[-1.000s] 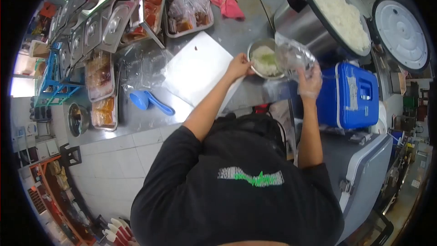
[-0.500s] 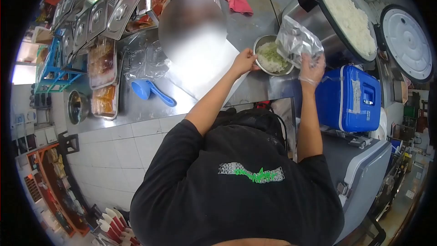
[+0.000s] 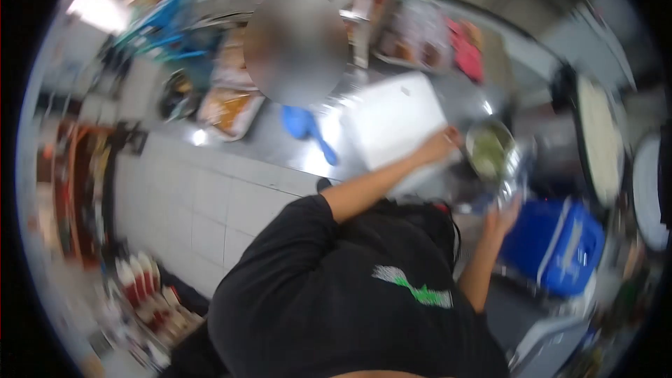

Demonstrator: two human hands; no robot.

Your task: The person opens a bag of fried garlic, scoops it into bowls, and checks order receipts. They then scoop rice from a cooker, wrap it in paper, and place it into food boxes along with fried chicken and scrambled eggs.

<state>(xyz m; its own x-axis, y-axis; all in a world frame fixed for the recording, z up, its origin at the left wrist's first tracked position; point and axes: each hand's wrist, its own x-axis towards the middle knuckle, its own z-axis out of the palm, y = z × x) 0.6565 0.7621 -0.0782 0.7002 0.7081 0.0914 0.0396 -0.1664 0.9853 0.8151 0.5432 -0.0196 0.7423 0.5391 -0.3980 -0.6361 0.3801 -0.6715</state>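
The bowl (image 3: 490,148) is on the table (image 3: 269,145) at three o'clock; the left hand (image 3: 439,147), too blurry to tell its grip, is at its nine; the right hand (image 3: 502,217) holds a clear bag (image 3: 514,183) at its five.

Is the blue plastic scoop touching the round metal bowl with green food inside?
Apart: the head view shows the flat white sheet lying between the blue plastic scoop and the round metal bowl.

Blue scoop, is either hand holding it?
No, the blue scoop lies on the metal table, apart from the left hand and the right hand.
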